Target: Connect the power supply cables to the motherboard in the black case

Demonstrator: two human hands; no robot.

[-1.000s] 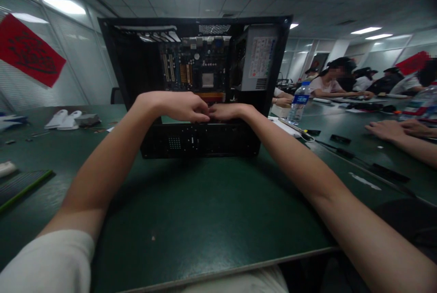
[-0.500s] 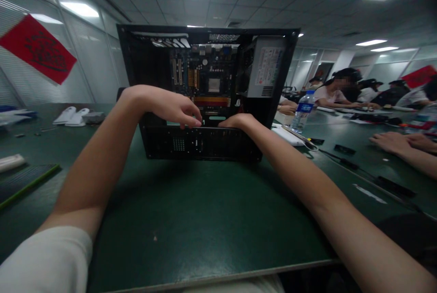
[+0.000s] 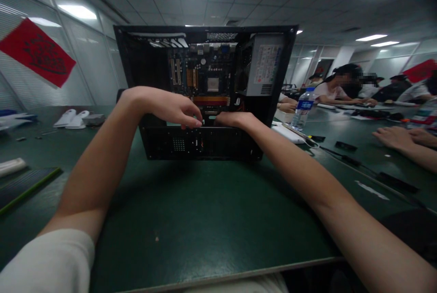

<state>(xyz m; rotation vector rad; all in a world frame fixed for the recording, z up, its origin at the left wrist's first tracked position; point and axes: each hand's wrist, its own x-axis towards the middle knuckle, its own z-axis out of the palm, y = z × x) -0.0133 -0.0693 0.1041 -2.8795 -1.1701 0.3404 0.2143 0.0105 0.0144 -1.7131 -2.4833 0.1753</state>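
Note:
An open black computer case (image 3: 143, 70) stands on the green table (image 3: 205, 220), its motherboard (image 3: 201, 77) and grey power supply (image 3: 264, 70) facing me. My left hand (image 3: 170, 107) hangs over the case's lower front edge, fingers curled down with the tips pinched near the bottom of the motherboard. My right hand (image 3: 235, 120) reaches in beside it, fingers bent and pointing left toward the same spot. What the fingertips hold, if anything, is too small to make out.
A water bottle (image 3: 302, 108) stands right of the case. Dark tools and cables (image 3: 344, 147) lie on the table's right side, where another person's hands (image 3: 399, 138) rest. White objects (image 3: 71, 118) sit at the far left. A green-edged board (image 3: 23, 184) lies near left. Several people sit at the far right.
My two hands met together at the case's edge a second ago, then the left hand lifted slightly and they drew a little apart. Since half a second ago, my right hand has edged left.

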